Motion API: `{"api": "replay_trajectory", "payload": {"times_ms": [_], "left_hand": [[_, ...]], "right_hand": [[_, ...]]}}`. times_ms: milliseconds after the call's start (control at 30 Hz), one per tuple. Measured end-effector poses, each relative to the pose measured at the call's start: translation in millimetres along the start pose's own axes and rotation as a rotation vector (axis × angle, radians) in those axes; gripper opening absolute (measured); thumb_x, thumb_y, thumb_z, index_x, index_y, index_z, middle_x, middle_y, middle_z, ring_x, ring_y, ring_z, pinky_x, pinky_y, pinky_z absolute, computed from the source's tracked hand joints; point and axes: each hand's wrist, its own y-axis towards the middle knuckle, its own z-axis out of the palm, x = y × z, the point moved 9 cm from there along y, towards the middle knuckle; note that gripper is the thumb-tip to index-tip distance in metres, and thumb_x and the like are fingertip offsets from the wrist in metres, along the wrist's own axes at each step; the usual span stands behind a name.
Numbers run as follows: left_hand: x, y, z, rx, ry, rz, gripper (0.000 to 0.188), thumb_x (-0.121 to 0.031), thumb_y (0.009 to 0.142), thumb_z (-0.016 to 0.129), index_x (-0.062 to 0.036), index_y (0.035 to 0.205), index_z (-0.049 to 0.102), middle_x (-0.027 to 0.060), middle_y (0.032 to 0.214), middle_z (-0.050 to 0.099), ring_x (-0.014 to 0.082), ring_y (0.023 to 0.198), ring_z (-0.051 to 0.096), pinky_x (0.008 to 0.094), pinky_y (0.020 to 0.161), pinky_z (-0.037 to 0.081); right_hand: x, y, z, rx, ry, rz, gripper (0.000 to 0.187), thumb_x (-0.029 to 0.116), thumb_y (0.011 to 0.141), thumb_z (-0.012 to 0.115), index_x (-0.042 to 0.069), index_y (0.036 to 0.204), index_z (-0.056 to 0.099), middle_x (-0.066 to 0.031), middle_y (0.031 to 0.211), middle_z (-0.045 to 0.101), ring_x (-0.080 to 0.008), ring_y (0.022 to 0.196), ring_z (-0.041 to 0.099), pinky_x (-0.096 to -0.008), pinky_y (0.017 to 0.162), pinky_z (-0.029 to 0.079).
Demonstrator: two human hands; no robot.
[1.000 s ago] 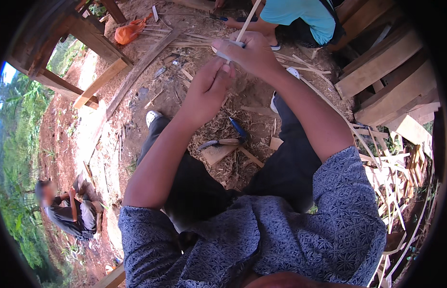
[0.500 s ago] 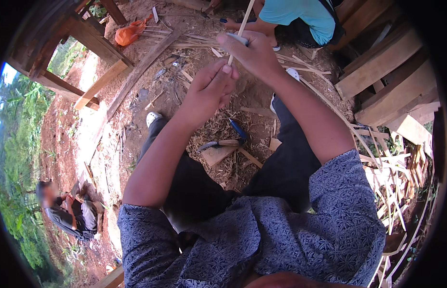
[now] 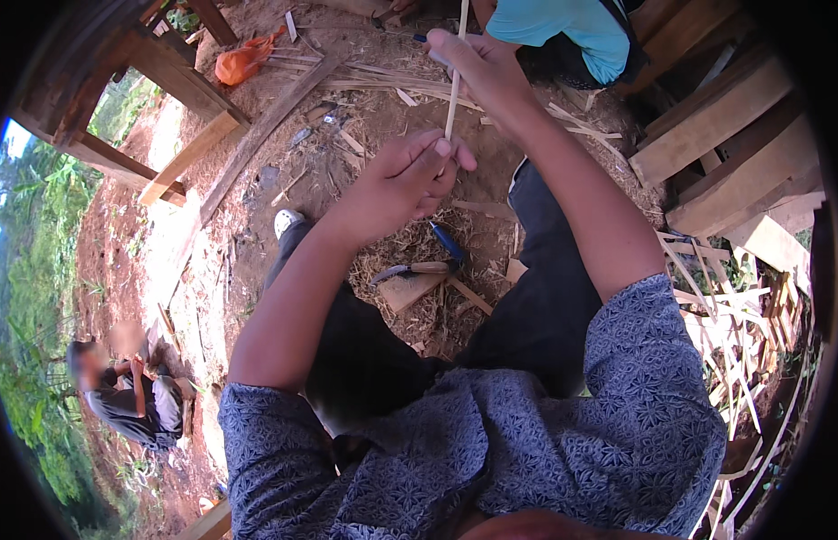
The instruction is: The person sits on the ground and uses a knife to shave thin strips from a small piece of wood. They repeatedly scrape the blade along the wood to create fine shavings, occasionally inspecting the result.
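Observation:
A thin pale wooden strip (image 3: 452, 110) stands nearly upright in front of me, its top running out of the upper edge of the picture. My left hand (image 3: 410, 175) is closed on its lower end, thumb pressed against it. Higher up, my right hand (image 3: 484, 72) is closed around the strip; a small pale piece, too unclear to name, shows at its fingers. On the ground between my legs lie a curved blade with a wooden handle (image 3: 428, 267) and a tool with a blue handle (image 3: 446, 241). Both are by a flat wood block (image 3: 408, 292).
Wood shavings cover the soil around my feet. A long plank (image 3: 257, 144) and an orange bag (image 3: 243, 65) lie ahead to the left. Stacked timber (image 3: 707, 135) and loose strips (image 3: 734, 333) are at right. One person in turquoise (image 3: 563, 31) is ahead; another (image 3: 135, 400) sits at far left.
My right hand has moved up along the strip, while my left hand has come slightly down and right. They are farther apart, and the strip stands more upright.

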Motion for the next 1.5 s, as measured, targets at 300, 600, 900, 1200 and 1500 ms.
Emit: {"api": "replay_trajectory", "payload": {"times_ms": [300, 600, 900, 1200, 1500], "left_hand": [[-5, -9, -65, -0.373, 0.483, 0.12, 0.049, -0.036, 0.103, 0.047, 0.001, 0.134, 0.05, 0.0116, 0.1, 0.061, 0.0158, 0.087, 0.059, 0.0303, 0.073, 0.05], [-53, -25, -58, -0.496, 1.4, 0.539, 0.042, -0.013, 0.087, 0.071, -0.0127, 0.127, 0.062, 0.0103, 0.117, 0.06, 0.0197, 0.098, 0.063, 0.0337, 0.079, 0.054], [-72, -52, -95, -0.644, 1.026, 0.528, 0.013, -0.006, 0.083, 0.073, -0.0074, 0.096, 0.072, 0.0058, 0.095, 0.068, 0.0182, 0.082, 0.066, 0.0284, 0.069, 0.054], [-70, -83, -122, -0.921, 0.546, 0.61, 0.013, 0.003, 0.088, 0.069, 0.0008, 0.101, 0.064, 0.0128, 0.107, 0.066, 0.0134, 0.093, 0.065, 0.0234, 0.074, 0.056], [-67, -71, -98, -0.825, 0.611, 0.648, 0.015, 0.004, 0.086, 0.071, -0.0015, 0.099, 0.065, 0.013, 0.104, 0.069, 0.0128, 0.093, 0.066, 0.0217, 0.071, 0.051]], "right_hand": [[23, -34, 26, 0.404, -0.202, 0.111, 0.055, 0.055, 0.086, 0.069, 0.003, 0.102, 0.074, -0.0037, 0.084, 0.069, -0.0116, 0.077, 0.062, -0.0294, 0.067, 0.047], [-2, -67, 60, 0.759, -0.341, 0.088, 0.056, 0.057, 0.083, 0.071, 0.001, 0.075, 0.069, -0.0001, 0.059, 0.051, -0.0124, 0.056, 0.05, -0.0333, 0.053, 0.037], [-5, -47, 19, 0.503, -0.306, -0.05, 0.057, 0.054, 0.083, 0.071, 0.004, 0.112, 0.07, -0.0029, 0.082, 0.066, -0.0139, 0.08, 0.062, -0.028, 0.071, 0.048], [28, -23, -36, -0.016, 0.206, 0.139, 0.034, 0.035, 0.098, 0.058, 0.005, 0.084, 0.065, 0.0011, 0.068, 0.06, -0.0044, 0.056, 0.044, -0.0225, 0.052, 0.033], [49, -25, -40, -0.133, 0.433, 0.07, 0.017, 0.024, 0.099, 0.057, 0.007, 0.1, 0.059, -0.0054, 0.08, 0.067, -0.0038, 0.051, 0.04, -0.0218, 0.045, 0.03]]}}
